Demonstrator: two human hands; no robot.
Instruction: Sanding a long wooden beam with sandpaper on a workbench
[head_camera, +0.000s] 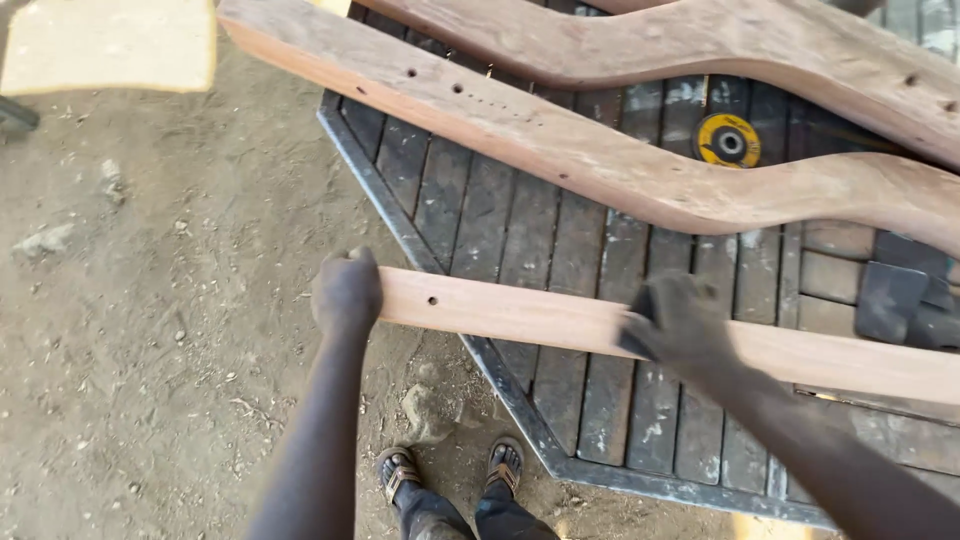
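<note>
Along the near left edge of the slatted workbench (520, 230) lies a straight wooden rail (520, 318), and we have both hands on it. Its long axis runs from left to right, dipping slightly towards the right. The left end juts past the bench's metal frame and hangs over the dirt ground (150, 300), while the rest of the rail rests across the dark slats.

Our left hand (346, 291) is wrapped in a fist round the overhanging end, fingers closed over the top, just beside a small drilled hole (432, 300) in the rail's face. Our right hand (676, 322) sits further along, over the bench, pressing down on the rail's top. It is blurred, so we cannot tell how tightly the fingers curl or whether something lies between palm and wood.

So the rail lies directly under and between both grips, stretching rightwards from the left fist, through the right hand and on towards the bench's right side. The left hand holds the free end; the right hand is nearer the rail's middle.

Beyond it, two curved timber pieces (620, 160) cross the bench, with a yellow abrasive disc (728, 140) lying on the slats between them. Our sandalled feet (450, 470) stand by the bench's near corner.
</note>
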